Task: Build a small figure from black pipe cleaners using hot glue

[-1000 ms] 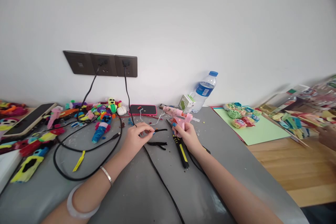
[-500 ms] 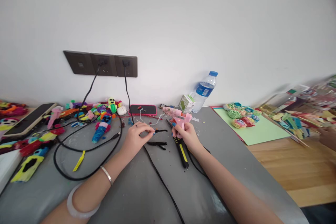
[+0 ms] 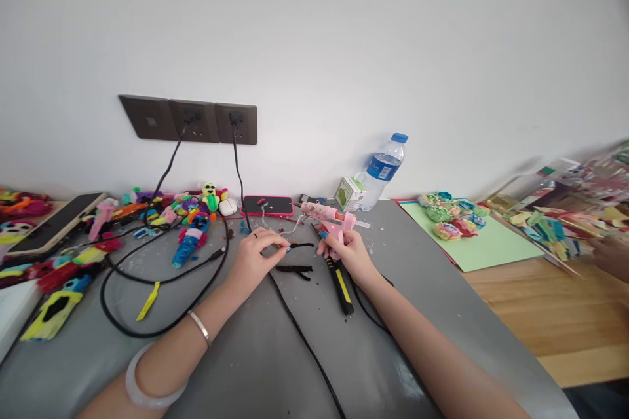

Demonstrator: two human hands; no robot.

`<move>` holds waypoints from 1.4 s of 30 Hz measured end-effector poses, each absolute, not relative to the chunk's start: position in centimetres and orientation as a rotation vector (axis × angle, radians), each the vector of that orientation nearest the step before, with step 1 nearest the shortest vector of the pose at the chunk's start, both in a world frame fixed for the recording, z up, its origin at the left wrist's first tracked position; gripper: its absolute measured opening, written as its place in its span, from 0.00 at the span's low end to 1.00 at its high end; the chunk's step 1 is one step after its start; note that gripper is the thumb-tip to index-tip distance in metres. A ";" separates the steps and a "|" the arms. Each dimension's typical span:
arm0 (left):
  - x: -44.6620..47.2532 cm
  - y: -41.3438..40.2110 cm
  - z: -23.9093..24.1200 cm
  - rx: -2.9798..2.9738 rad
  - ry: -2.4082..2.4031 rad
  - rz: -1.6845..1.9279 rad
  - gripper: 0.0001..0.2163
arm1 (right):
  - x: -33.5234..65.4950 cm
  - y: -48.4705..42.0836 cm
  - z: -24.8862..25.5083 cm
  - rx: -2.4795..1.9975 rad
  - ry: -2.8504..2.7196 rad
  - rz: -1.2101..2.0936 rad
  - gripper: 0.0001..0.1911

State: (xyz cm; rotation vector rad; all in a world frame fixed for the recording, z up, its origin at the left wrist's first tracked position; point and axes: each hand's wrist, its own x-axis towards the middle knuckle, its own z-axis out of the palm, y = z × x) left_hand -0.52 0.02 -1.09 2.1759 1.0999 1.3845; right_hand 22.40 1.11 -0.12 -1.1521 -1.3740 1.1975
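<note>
My right hand point(image 3: 346, 254) is wrapped round the grip of a pink hot glue gun point(image 3: 328, 216), whose nozzle points left, toward my other hand. My left hand point(image 3: 255, 255) pinches the end of a thin black fuzzy stick point(image 3: 301, 245) just above the grey mat point(image 3: 275, 347). More black stick pieces point(image 3: 293, 269) lie on the mat right below it. A black and yellow tool point(image 3: 339, 280) lies under my right wrist.
A pile of colourful fuzzy figures point(image 3: 189, 209) and black cables point(image 3: 162, 278) fill the left. A phone in a pink case point(image 3: 268, 205), a small carton point(image 3: 348, 194) and a water bottle point(image 3: 382, 170) stand by the wall. Paper flowers point(image 3: 449, 215) lie on green paper at right.
My right hand has carried the glue gun a little left, closer to the black stick. My left hand has stayed where it was.
</note>
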 end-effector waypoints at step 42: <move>-0.3 -0.2 -1.1 2.199 1.084 1.416 0.09 | 22.7 0.6 -1.3 -1.181 -1.547 0.904 0.12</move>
